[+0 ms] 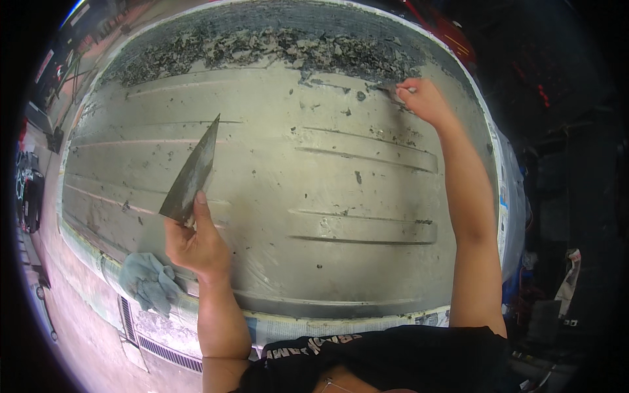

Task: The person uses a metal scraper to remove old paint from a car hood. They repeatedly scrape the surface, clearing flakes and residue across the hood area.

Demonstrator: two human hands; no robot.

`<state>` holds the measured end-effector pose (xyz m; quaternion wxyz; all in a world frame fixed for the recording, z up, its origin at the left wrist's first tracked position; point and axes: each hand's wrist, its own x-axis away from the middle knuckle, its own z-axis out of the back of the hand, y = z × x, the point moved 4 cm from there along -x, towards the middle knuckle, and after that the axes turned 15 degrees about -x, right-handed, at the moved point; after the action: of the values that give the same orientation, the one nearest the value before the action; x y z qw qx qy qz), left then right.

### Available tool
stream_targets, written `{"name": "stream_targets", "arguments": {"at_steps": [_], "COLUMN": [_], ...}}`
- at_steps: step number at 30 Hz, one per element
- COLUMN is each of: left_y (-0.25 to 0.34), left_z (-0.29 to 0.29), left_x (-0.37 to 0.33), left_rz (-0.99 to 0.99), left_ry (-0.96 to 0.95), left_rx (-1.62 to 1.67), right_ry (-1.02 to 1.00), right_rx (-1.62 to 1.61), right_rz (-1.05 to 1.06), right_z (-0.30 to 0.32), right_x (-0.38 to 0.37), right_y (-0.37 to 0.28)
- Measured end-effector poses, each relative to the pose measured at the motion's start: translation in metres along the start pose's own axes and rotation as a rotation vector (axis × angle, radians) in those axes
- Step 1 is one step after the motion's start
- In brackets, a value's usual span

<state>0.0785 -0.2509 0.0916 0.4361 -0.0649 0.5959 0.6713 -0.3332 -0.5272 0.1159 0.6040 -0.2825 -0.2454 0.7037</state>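
Before me spreads a large ribbed metal panel [262,164], like a vehicle roof, mostly bare and greyish. My left hand [203,245] is closed around the lower end of a putty knife [194,175], whose wide grey blade points up and away above the panel. Farther off to the right, my right hand [427,103] is closed low over the surface, at the edge of the loose flakes. Something small and dark shows by its fingers, too blurred to name. A thick band of dark, crumpled paint flakes [262,52] covers the panel's far part.
A grey-blue cloth [149,280] lies on the near left edge. Masking paper [282,327] and tape line the panel's rim. Small flakes are scattered over the ribs. A floor drain grate [170,354] runs at lower left, and a red vehicle [445,33] stands beyond the far right.
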Motion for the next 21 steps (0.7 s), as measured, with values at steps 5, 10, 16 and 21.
{"name": "stream_targets", "arguments": {"at_steps": [5,10,16,21], "left_y": [-0.004,-0.004,0.0,-0.002], "left_z": [0.006,0.005,0.001,0.002], "left_x": [-0.003,0.0,0.001,-0.003], "left_rz": [0.01,-0.052,-0.058,0.037], "left_ry": [0.033,0.036,0.022,0.047], "left_rx": [-0.056,0.009,-0.036,-0.003], "right_ry": [-0.068,-0.09,0.038,-0.148], "right_rx": [0.056,-0.025,0.059,-0.032], "right_rz": [-0.064,-0.12,0.066,-0.03], "right_z": [0.009,-0.001,-0.01,0.013], "right_x": [-0.004,0.0,-0.002,-0.007], "right_y": [-0.002,-0.014,-0.014,0.008]}}
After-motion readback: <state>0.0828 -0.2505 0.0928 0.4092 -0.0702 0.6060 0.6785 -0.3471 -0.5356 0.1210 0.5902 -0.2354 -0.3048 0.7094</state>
